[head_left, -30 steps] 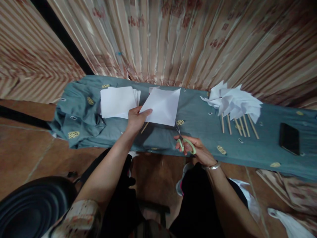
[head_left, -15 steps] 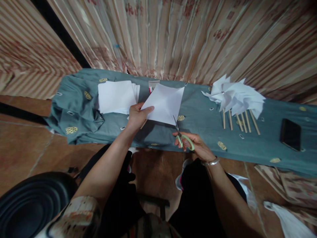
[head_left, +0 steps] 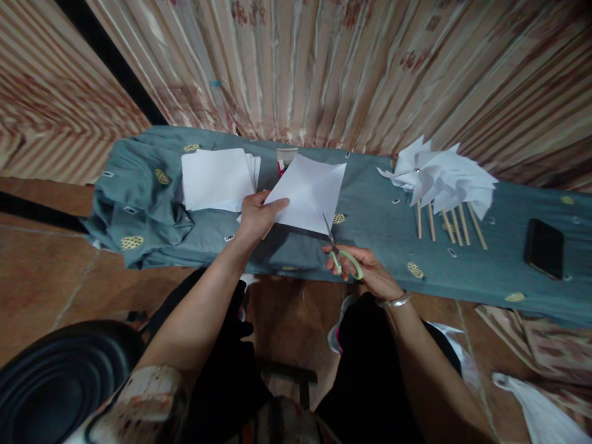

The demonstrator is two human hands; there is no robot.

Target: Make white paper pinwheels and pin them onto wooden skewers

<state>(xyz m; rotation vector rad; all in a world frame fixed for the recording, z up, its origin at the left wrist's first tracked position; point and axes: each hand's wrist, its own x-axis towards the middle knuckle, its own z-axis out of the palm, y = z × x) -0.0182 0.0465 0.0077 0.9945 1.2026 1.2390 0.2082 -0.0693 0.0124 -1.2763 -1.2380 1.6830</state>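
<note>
A white sheet of paper [head_left: 311, 191] is pinched at its left corner by my left hand [head_left: 259, 216], thumb on top. My right hand [head_left: 363, 268] grips scissors [head_left: 345, 263] with pale green handles. Their blades reach the sheet's near right corner, one blade lying over the paper. Left of my left hand rests a stack of white paper [head_left: 215, 179]. Part of a small box with red on it [head_left: 281, 168] shows behind the held sheet; the rest of it is hidden.
Several white paper pinwheels [head_left: 446, 179] on wooden sticks lie to the right on the green cloth [head_left: 370, 203]. A black phone [head_left: 544, 248] sits farther right. A pleated curtain [head_left: 296, 74] hangs behind, and a black round stool [head_left: 60, 382] stands at lower left.
Almost nothing differs. Both hands, the sheet and the scissors hold nearly the same position, with the view shifted very slightly.
</note>
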